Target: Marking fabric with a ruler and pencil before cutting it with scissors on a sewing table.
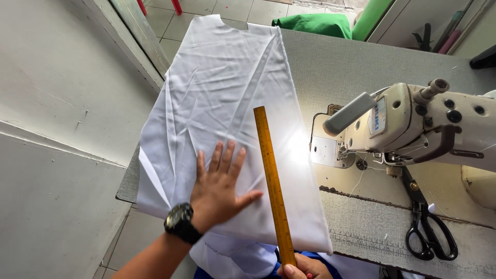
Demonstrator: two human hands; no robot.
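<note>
A white cut garment piece (217, 88) lies spread over the left end of a grey sewing table (330, 67), its near edge hanging off the front. My left hand (219, 188), with a black wristwatch, lies flat on the cloth with fingers spread. My right hand (305, 268) shows only at the bottom edge and grips the near end of a yellow wooden ruler (273, 181). The ruler lies lengthwise on the cloth, just right of my left hand.
A cream industrial sewing machine (413, 124) stands at the right, its lamp glaring on the cloth. Black scissors (426, 222) lie on the table in front of it. Green fabric (312, 23) sits at the far edge. A wall runs along the left.
</note>
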